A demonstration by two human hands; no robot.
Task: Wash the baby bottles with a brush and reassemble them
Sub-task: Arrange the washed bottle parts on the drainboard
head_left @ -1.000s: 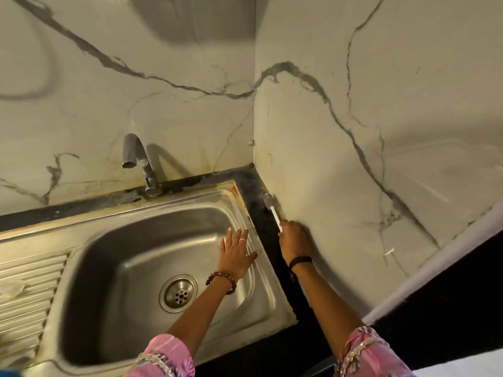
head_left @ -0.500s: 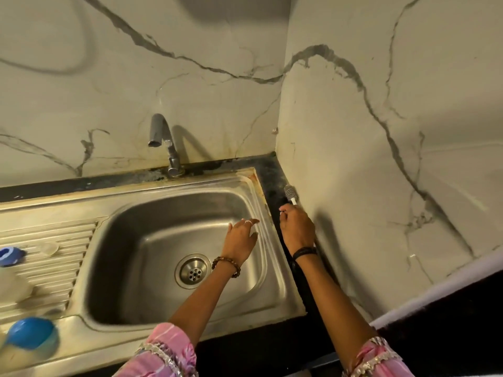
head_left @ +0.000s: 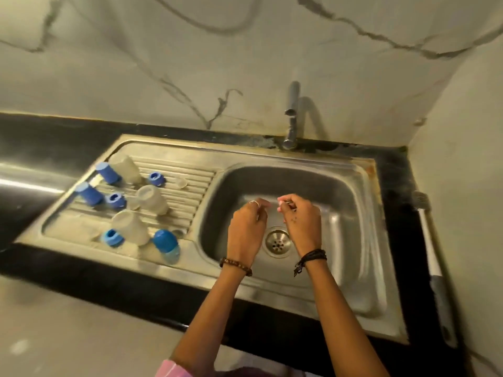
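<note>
With the brush (head_left: 431, 257) now laid on the counter by the right wall, both hands, left (head_left: 246, 229) and right (head_left: 300, 227), hang loosely curled and empty over the basin (head_left: 353, 213); washing appears done. Bottles (head_left: 151, 198) and caps (head_left: 89, 194) wait on the drainboard (head_left: 187, 170) for reassembly. No writing is legible.

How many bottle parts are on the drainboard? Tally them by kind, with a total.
Clear bottles: 3
Blue rings: 3
Blue caps: 3
Total: 9, leaving out the small clear teats, too blurred to count.
</note>
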